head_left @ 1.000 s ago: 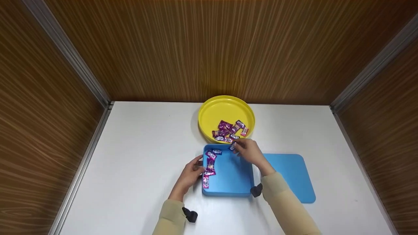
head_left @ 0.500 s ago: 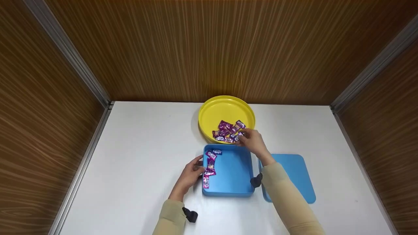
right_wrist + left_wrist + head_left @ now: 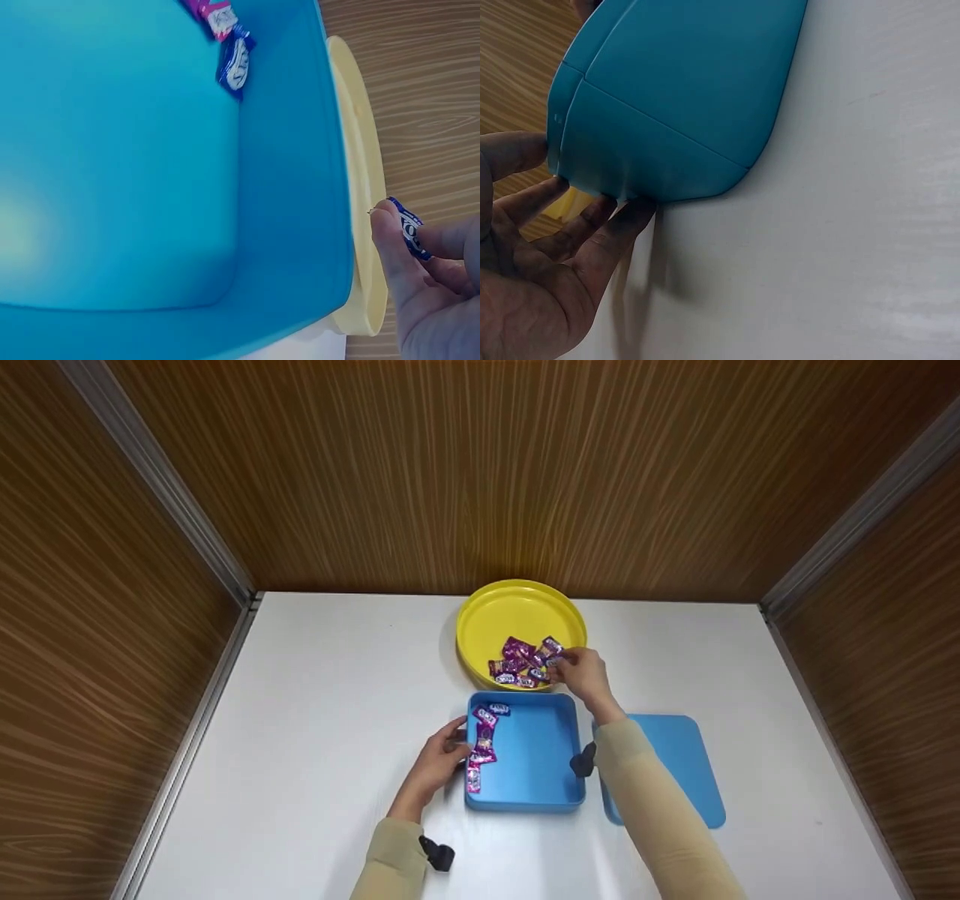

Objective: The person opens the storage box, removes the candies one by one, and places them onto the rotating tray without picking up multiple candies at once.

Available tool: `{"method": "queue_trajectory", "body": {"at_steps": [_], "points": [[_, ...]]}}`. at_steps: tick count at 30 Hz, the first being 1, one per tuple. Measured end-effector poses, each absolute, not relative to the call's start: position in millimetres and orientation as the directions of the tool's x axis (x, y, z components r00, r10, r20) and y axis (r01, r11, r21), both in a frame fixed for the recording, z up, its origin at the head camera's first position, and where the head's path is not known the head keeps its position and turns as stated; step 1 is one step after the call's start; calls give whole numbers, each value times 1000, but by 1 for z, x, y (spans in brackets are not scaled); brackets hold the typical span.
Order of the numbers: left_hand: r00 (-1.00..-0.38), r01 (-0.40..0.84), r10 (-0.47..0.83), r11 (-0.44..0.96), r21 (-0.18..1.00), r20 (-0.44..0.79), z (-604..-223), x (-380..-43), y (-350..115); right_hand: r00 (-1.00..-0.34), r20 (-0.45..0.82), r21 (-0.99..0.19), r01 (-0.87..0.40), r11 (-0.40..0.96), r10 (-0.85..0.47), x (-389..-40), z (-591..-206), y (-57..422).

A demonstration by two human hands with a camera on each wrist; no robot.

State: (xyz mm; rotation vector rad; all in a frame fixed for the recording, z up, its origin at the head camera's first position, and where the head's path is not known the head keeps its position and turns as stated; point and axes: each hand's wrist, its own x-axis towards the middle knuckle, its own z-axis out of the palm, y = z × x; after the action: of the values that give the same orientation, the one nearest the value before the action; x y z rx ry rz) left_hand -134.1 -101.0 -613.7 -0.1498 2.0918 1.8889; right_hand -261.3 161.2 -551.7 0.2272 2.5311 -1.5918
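Note:
In the head view my left hand (image 3: 437,763) rests against the left wall of a blue box (image 3: 529,765). Its fingertips (image 3: 641,214) touch the box's outer wall, as the left wrist view shows. My right hand (image 3: 585,675) is over the right front rim of a round yellow tray (image 3: 517,611). Between thumb and finger it pinches a small blue wrapped candy (image 3: 410,229). Several purple and pink wrapped candies (image 3: 517,649) lie in the tray's front half. Inside the box, more wrapped candies (image 3: 484,736) line the left side, with a blue-wrapped candy (image 3: 236,66) at the far end.
A flat blue lid (image 3: 679,765) lies right of the box, partly under the right sleeve (image 3: 652,802). The white table (image 3: 322,697) is enclosed by wood-grain panels (image 3: 495,472) at the back and sides. The tray stands just behind the box.
My right hand has moved from the box's far rim back and to the right, over the tray, with a candy still between its fingers. The left hand and box have stayed put.

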Motion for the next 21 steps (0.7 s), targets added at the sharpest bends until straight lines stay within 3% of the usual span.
{"method": "queue_trajectory", "body": {"at_steps": [10, 21], "points": [[-943, -286, 138, 135, 949, -304, -611, -133, -98, -973, -228, -838, 202, 507, 10, -265, -554, 167], [-946, -273, 146, 119, 954, -289, -613, -135, -100, -991, -127, -859, 90, 505, -40, -246, -549, 182]]}}
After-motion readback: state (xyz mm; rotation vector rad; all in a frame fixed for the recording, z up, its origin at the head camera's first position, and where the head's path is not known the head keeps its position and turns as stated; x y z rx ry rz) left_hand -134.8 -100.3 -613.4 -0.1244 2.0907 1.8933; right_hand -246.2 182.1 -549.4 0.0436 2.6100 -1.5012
